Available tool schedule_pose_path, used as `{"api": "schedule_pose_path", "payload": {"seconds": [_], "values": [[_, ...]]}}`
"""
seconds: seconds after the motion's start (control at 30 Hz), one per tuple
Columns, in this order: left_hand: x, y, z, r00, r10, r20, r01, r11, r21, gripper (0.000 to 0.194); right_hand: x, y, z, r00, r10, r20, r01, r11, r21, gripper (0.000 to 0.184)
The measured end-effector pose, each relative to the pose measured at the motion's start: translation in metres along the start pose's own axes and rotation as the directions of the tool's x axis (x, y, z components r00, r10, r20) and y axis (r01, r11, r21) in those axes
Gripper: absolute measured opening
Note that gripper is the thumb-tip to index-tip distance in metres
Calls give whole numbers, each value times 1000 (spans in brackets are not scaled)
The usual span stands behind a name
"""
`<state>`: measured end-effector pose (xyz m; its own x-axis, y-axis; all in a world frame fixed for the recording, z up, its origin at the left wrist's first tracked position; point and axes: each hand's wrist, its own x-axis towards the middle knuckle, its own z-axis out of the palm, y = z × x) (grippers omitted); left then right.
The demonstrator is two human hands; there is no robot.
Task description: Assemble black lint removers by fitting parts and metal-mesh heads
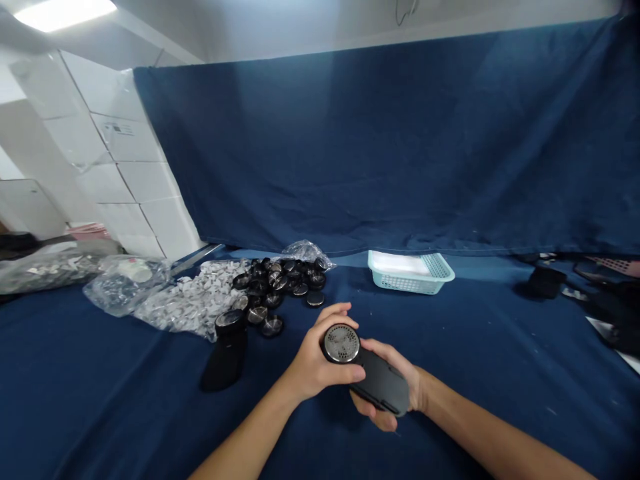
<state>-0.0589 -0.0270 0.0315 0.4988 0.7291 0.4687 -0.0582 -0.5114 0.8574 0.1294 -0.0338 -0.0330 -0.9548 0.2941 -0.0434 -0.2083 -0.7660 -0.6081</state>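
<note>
A dark grey fabric shaver (384, 383) with a round, perforated metal head is held between both hands above the blue cloth. My left hand (320, 360) is closed round its head end, thumb along the near side and fingers around the far rim. The body's other end rests in the grip of my right hand (395, 373), whose fingers curl underneath. To the left, another black fabric shaver (225, 357) lies on the cloth. Beyond it is a heap of round black caps with metal mesh faces (273, 283).
Small white plastic parts (195, 300) lie in a spread on clear plastic beside the caps. A pale turquoise basket (407, 285) holding something white stands at the back. White boxes (135, 160) are stacked at left, a blue curtain (380, 147) hangs behind, and dark items (543, 281) lie at right.
</note>
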Motion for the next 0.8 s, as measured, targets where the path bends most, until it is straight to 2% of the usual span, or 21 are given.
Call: {"api": "schedule_pose_path", "payload": {"seconds": [0.1, 0.27, 0.53, 0.7, 0.8], "values": [[0, 3, -2, 996, -20, 87, 26, 998, -66, 58, 3, 4, -1, 995, 46, 88, -50, 998, 40, 66], [4, 5, -8, 986, -35, 160, 51, 994, -93, 55, 4, 4, -6, 988, 113, 101, -121, 989, 83, 77], [3, 6, -11, 982, -9, 189, 22, 998, -64, 55, 4, 0, -7, 981, 161, 109, -168, 984, 60, 87], [3, 5, -11, 979, -1, 206, 17, 997, -76, 57, 6, -2, -7, 979, 169, 116, -175, 984, 38, 86], [3, 4, -10, 977, -34, 212, 60, 991, -121, 57, 6, -2, -8, 982, 153, 110, -157, 987, 34, 84]]}}
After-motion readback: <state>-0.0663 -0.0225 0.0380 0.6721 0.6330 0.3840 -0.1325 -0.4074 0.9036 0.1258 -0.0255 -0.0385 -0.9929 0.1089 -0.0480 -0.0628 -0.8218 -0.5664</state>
